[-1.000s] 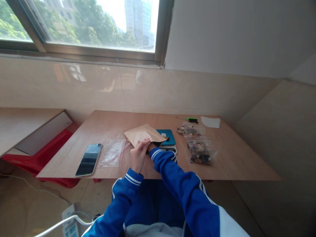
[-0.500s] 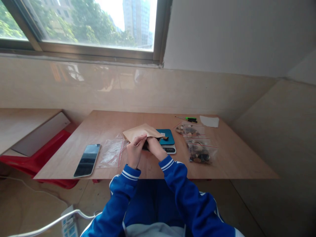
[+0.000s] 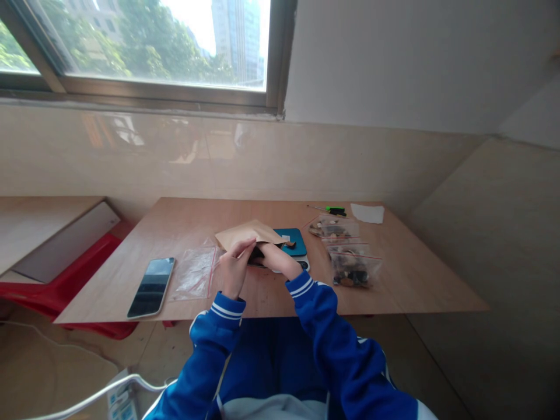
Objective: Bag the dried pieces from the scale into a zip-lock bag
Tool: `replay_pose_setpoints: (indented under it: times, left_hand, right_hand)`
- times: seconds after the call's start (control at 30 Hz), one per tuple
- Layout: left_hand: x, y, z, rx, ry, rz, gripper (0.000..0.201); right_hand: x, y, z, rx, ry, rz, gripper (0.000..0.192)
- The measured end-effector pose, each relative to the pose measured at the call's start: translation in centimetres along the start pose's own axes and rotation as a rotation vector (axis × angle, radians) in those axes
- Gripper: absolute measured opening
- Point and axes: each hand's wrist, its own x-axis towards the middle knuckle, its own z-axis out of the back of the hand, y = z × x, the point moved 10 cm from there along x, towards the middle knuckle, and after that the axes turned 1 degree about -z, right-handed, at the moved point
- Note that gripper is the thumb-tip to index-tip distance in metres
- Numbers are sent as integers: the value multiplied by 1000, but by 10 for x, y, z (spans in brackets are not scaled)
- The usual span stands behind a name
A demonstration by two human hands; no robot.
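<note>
A brown paper bag (image 3: 245, 232) lies tilted over the table, its dark mouth facing me. My left hand (image 3: 236, 262) pinches the near edge of its opening between thumb and fingers. My right hand (image 3: 276, 258) reaches into the mouth from the right; its fingertips are inside the bag, hidden, so what they hold cannot be seen. Behind the right hand sits a kitchen scale (image 3: 298, 240) with a teal top, partly covered by the bag. A small brown piece (image 3: 289, 245) rests on the scale.
Zip bags of dark and brown small items (image 3: 353, 273) lie at the right. Beyond them are a green-and-black screwdriver (image 3: 335, 210) and white paper (image 3: 367, 213). Clear plastic bags (image 3: 196, 273) and a phone (image 3: 151, 288) lie at the left. A red stool (image 3: 87, 274) stands beside the table.
The view has shifted slightly. My right wrist has turned and lies lower across the scale's front, covering more of its panel. The left hand keeps its pinch on the bag.
</note>
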Motion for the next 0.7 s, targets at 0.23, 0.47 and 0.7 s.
replay_pose_setpoints:
  times: [0.23, 0.47, 0.7]
  left_hand:
    - [15, -1, 5, -17, 23, -12, 23]
    - [27, -10, 6, -19, 18, -9, 22]
    - [45, -9, 13, -47, -19, 13, 27]
  right_hand:
    - [-16, 25, 3, -217, 103, 45, 36]
    - [-19, 37, 33, -40, -56, 114, 32]
    - [-45, -16, 101, 438, -528, -67, 25]
